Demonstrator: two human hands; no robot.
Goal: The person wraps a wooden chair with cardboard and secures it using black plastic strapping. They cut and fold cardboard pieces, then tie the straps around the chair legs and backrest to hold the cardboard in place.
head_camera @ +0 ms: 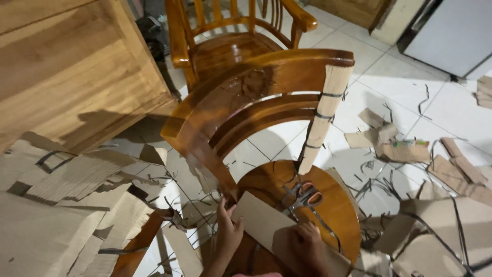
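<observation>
My left hand (228, 228) grips the left edge of a flat cardboard strip (261, 220) that lies across the round seat (333, 210) of a glossy wooden chair. My right hand (307, 246) presses on the same strip nearer to me. Orange-handled scissors (306, 197) rest on the seat just beyond the cardboard, among dark plastic straps. The chair's right back post (324, 115) is wrapped in cardboard bound with dark straps. The curved backrest (246, 97) is bare wood.
A second wooden armchair (236, 36) stands behind the first. A wooden cabinet (66, 66) fills the upper left. Torn cardboard sheets (66, 205) and cut straps litter the white tiled floor (394, 72) on both sides. A grey appliance (451, 31) stands at the top right.
</observation>
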